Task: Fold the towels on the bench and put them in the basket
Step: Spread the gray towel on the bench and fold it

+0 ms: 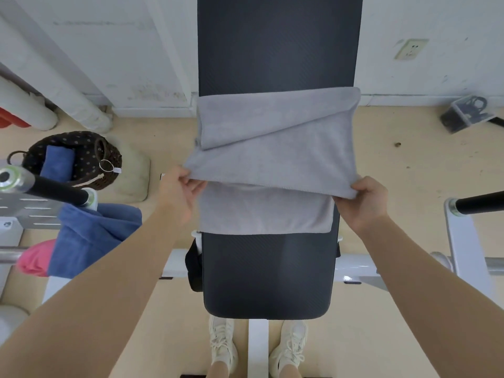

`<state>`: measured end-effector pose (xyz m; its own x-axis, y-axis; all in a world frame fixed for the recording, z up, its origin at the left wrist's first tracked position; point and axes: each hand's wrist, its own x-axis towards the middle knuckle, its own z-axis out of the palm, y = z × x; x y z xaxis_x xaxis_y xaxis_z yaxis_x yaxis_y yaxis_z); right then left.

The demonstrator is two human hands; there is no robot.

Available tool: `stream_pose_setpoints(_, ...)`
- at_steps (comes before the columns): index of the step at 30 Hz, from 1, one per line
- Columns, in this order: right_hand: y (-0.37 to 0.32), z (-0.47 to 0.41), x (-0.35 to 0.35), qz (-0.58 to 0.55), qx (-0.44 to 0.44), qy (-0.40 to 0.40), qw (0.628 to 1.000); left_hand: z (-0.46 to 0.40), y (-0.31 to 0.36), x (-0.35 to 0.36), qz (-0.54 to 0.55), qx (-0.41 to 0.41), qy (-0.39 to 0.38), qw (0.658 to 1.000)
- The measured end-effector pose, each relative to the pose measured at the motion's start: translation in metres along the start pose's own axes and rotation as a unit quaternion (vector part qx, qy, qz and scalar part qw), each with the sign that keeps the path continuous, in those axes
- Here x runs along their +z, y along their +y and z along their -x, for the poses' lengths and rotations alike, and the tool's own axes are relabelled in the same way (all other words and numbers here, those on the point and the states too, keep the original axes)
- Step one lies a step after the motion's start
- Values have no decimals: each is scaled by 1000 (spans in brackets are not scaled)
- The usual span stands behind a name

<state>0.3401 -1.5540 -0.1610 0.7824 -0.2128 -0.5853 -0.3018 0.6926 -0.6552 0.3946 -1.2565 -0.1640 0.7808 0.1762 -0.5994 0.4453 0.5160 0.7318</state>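
At the upper right of the frame we see a wall socket (410, 49) set into the white wall (81, 36). Below it, on the tan floor (409, 165), sits a clear plastic box (465, 113) holding something dark. Along the upper left, white pipes (68, 85) slant down toward the floor, with a red object (11, 118) at the left edge, partly cut off. A pale cushion (135, 173) lies on the floor left of centre. At the bottom centre we see a pair of white sneakers (222, 342). A black-gripped bar (54, 190) crosses the left edge, another (480, 204) the right edge.
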Motion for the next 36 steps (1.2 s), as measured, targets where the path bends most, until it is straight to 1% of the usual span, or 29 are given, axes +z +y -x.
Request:
stream_pose_setpoints(1,4,5,-8,15,3,6,1000,4,-5,-9,-9,-16,-3,1000)
stream_pose_setpoints(2,10,10,-16,34,19,22,999,7,-14,-18,-49,-38,16,998)
stream_pose_setpoints(4,27,17,-31,126,63,81,987,11,-37,-33,-158,-92,77,980)
stream_pose_setpoints(6,43,20,-39,245,72,119,960,16,-58,-41,-221,-124,110,961)
stream_pose_setpoints(8,56,22,-44,353,69,118,925,19,-74,-45,-234,-129,121,956)
stream_pose_setpoints(9,61,23,-46,384,61,117,914,21,-79,-47,-241,-122,127,954)
stream_pose_setpoints(12,74,25,-51,412,19,130,902,27,-87,-54,-263,-82,113,955)
stream_pose_setpoints(14,81,29,-56,443,-3,159,882,31,-91,-62,-308,-63,101,944)
stream_pose_setpoints(16,89,34,-66,453,7,189,871,34,-97,-71,-369,-46,93,924)
stream_pose_setpoints(18,96,39,-78,436,41,198,877,38,-103,-79,-402,-36,90,910)
stream_pose_setpoints(20,102,42,-85,424,75,209,878,41,-110,-84,-404,-40,95,909)
stream_pose_setpoints(23,109,45,-88,414,106,232,874,46,-118,-88,-342,-80,100,931)
stream_pose_setpoints(24,112,45,-87,415,107,240,871,47,-119,-88,-335,-85,97,933)
stream_pose_setpoints(25,114,47,-84,439,93,253,857,47,-119,-89,-339,-86,93,932)
stream_pose_setpoints(26,116,49,-80,496,67,270,822,47,-120,-90,-341,-85,92,932)
stream_pose_setpoints(27,117,52,-74,567,17,281,774,46,-120,-91,-340,-84,94,932)
stream_pose_setpoints(28,119,57,-68,628,-57,267,729,46,-120,-93,-340,-87,100,931)
stream_pose_setpoints(29,121,61,-58,658,-139,217,707,45,-121,-96,-339,-95,108,930)
stream_pose_setpoints(30,126,65,-47,670,-194,141,702,45,-121,-99,-337,-105,116,929)
stream_pose_setpoints(31,132,69,-33,682,-211,57,698,45,-121,-101,-338,-119,120,926)
stream_pose_setpoints(33,150,72,-7,704,-205,-95,673,44,-119,-105,-342,-149,110,921)
stream_pose_setpoints(34,159,71,7,711,-213,-148,653,44,-118,-105,-341,-161,106,920)
stream_pose_setpoints(36,179,67,32,723,-247,-210,610,44,-115,-112,-343,-167,110,918)
